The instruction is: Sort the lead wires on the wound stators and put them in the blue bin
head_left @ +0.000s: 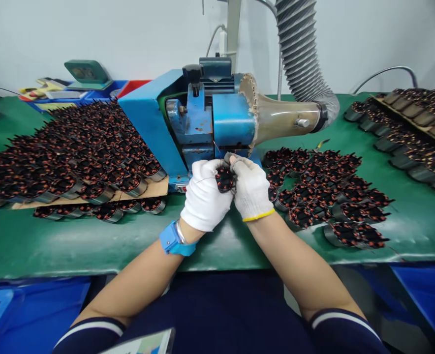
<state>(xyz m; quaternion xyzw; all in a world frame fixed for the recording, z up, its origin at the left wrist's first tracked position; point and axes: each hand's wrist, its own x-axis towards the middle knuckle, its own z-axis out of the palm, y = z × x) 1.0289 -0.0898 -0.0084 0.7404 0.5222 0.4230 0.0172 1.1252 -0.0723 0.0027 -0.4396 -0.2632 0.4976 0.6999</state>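
My left hand [207,195], in a white glove with a blue wrist strap below it, is closed around a motor stator [225,180] with a black core and copper windings. From the other side, my right hand [252,187], gloved in white with a yellow cuff edge, pinches at the stator's upper edge, where a thin wire seems to be; its fingertips look grey. Both hands are close together at the front of a blue machine [233,119]. A fine copper wire rises from the stator toward the machine's opening. The fingers partly cover the stator.
Stators [92,147] are stacked on cardboard at left, and more stators [313,187] lie on the green mat [129,250] at right. Further stators [409,142] stand in rows at far right. A grey hose [300,49] joins the machine's funnel [287,114]. Bins [119,88] sit behind.
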